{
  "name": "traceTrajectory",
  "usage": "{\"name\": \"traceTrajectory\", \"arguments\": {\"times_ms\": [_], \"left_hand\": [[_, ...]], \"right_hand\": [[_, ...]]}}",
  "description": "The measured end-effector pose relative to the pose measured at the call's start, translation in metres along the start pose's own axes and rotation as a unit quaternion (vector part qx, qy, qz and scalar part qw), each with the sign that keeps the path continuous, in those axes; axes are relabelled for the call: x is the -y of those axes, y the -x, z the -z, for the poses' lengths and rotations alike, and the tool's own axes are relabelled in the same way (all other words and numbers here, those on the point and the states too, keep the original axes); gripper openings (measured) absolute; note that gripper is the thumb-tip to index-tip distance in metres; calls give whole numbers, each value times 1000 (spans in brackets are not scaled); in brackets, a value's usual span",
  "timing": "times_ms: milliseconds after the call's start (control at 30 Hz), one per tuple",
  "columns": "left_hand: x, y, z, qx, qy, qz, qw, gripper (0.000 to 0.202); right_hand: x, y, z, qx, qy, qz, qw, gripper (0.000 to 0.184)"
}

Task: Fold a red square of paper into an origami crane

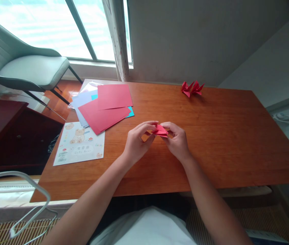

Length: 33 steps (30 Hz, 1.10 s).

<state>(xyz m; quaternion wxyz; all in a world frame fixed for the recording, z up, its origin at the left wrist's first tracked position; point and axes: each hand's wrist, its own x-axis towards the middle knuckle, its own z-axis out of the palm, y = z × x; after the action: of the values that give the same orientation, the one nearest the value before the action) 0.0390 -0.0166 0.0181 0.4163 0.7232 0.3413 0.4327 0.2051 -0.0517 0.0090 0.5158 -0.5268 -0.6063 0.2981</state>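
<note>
A small piece of folded red paper (160,130) is held above the middle of the wooden table (210,143). My left hand (139,139) pinches its left side between thumb and fingers. On the opposite side, my right hand (177,139) grips the other edge, its fingers closed on the paper. The paper has several layers and lies roughly flat; its left end is partly hidden behind my left fingers. Two folded red paper figures (191,89), with pointed tips, stand side by side near the table's back edge, away from both hands.
Red paper sheets (106,114) overlap pale and blue sheets at the table's left. In front of them lies a white sheet with a printed bear (79,144). A grey chair (33,69) stands by the window. A white hanger-like frame (36,187) is at lower left.
</note>
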Motion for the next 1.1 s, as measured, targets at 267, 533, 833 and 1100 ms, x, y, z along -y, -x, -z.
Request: {"name": "traceTrajectory", "arguments": {"times_ms": [267, 533, 833, 1100], "left_hand": [[1, 0, -1, -35, -55, -24, 998, 6], [6, -1, 0, -28, -28, -16, 999, 12], [3, -1, -1, 6, 68, 83, 994, 5], [5, -1, -2, 49, 141, 155, 977, 12]], "right_hand": [[2, 0, 0, 17, 13, -5, 1000, 12], [1, 1, -1, 28, 21, -4, 999, 9], [4, -1, 3, -17, -79, -59, 995, 8], [2, 0, 2, -30, -92, -68, 993, 10]]}}
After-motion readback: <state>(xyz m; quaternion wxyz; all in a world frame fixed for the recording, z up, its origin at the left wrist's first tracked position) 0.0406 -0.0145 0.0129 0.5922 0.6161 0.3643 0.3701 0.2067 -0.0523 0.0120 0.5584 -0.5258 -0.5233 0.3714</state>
